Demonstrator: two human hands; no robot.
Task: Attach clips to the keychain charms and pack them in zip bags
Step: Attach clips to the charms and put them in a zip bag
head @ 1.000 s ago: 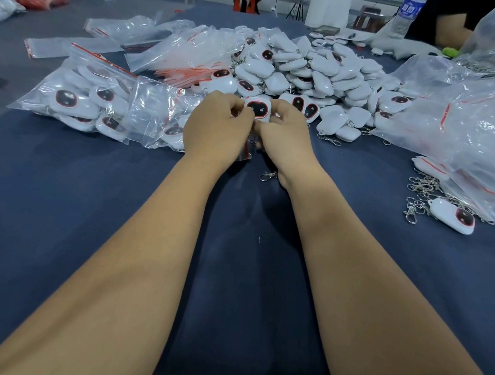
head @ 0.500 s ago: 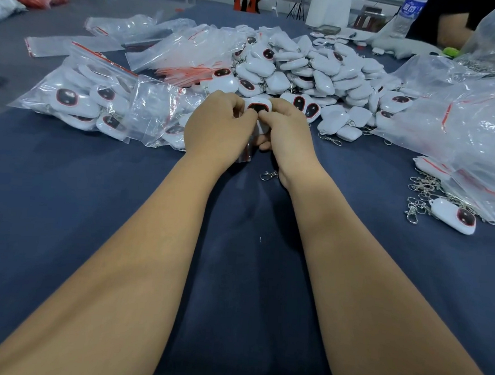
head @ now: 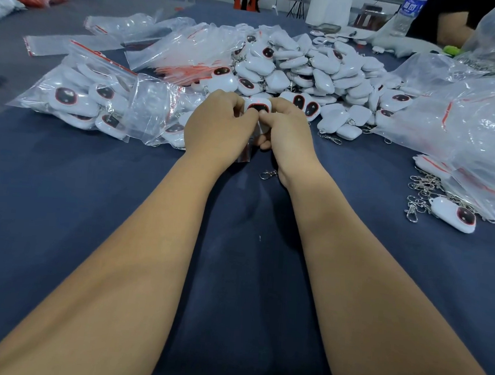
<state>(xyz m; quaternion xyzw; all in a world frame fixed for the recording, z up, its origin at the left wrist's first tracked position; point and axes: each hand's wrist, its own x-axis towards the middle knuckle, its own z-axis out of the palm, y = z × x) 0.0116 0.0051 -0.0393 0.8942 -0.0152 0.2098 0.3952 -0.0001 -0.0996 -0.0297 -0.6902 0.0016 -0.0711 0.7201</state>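
Nearest us, our two bare forearms run forward over the dark blue desk (head: 63, 203) and meet at its middle. A loose metal clip (head: 268, 174) lies on the cloth just beside our right wrist. Our left hand (head: 219, 127) and right hand (head: 285, 131) are pressed together, each grip narrow, fingers curled and pinching a white keychain charm (head: 258, 105) with a dark, red-rimmed face, which stands between our fingertips; a small clear zip bag (head: 247, 149) hangs under the hands, and we cannot tell which hand holds it. To the left, touching our left hand's far side, sit packed bags of charms (head: 79, 99). To the right lie a single charm (head: 455, 215) beside a tangle of clips (head: 421, 193), partly under a large clear bag (head: 478, 130). Beyond the hands spreads the big pile of loose white charms (head: 313, 72), with empty red-striped zip bags (head: 179, 50) to its left. Farthest back stands a water bottle (head: 407, 14)
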